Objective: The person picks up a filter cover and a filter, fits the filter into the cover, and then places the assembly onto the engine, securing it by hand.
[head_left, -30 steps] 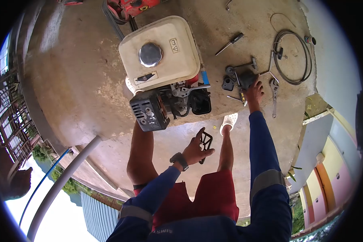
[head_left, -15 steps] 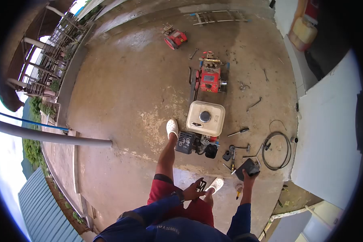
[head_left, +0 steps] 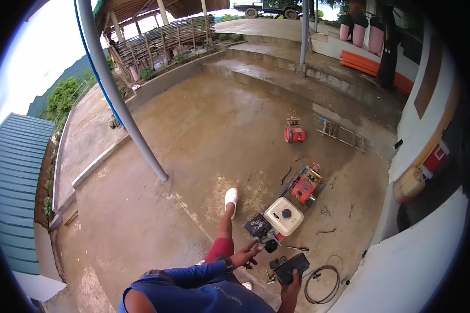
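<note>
My right hand (head_left: 293,284) grips a black box-shaped cover (head_left: 291,268) to the right of the engine's near end. My left hand (head_left: 245,255) is closed on a small black slotted piece (head_left: 250,263), mostly hidden by the fingers, just short of the engine. The small engine has a cream fuel tank (head_left: 283,216) with a dark round cap, a black slotted housing (head_left: 257,225) on its left and a black part (head_left: 271,246) at the near end. A red pump (head_left: 304,188) stands beyond the tank.
On the wet concrete lie a screwdriver (head_left: 297,248), wrenches (head_left: 326,231) and a coiled black hose (head_left: 321,285). A second red machine (head_left: 294,131) and a metal frame (head_left: 343,136) are farther off. A grey post (head_left: 125,109) rises at left; a white wall (head_left: 412,261) borders the right.
My view has tilted up and turned, bringing the steps and a parked vehicle into sight. My left hand has moved from over my leg towards the engine. The cover stays in my right hand.
</note>
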The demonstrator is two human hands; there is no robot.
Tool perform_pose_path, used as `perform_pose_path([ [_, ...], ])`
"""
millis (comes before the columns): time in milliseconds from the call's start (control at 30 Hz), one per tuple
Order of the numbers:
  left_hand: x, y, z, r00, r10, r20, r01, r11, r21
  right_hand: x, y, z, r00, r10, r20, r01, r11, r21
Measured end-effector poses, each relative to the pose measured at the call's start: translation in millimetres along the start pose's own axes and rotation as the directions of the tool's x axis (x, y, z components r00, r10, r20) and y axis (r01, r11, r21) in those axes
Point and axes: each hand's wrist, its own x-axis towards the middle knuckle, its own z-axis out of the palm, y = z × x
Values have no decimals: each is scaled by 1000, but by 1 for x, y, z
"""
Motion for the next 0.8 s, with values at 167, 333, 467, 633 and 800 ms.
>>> perform_pose_path([
  [167, 11, 25, 7, 996, 88, 0, -87, 993, -84, -2, -58, 46, 994, -64, 92, 66, 998, -23],
  [333, 10, 59, 7, 989, 145, 17, -143, 985, -93, 6, -78, 69, 993, 78, 93, -102, 951, 293],
  [467, 19, 75, 8, 950, 311, -32, -312, 950, -28, 21, -69, 67, 984, 93, 154, -146, 912, 382],
  [633, 24, 84, 13, 886, 444, -135, -457, 885, -87, 23, -77, 79, 970, 130, 203, -217, 836, 504],
  [800, 13, 93, 16, 849, 498, -176, -521, 844, -123, 20, -77, 85, 977, 14, 211, -88, 935, 345],
])
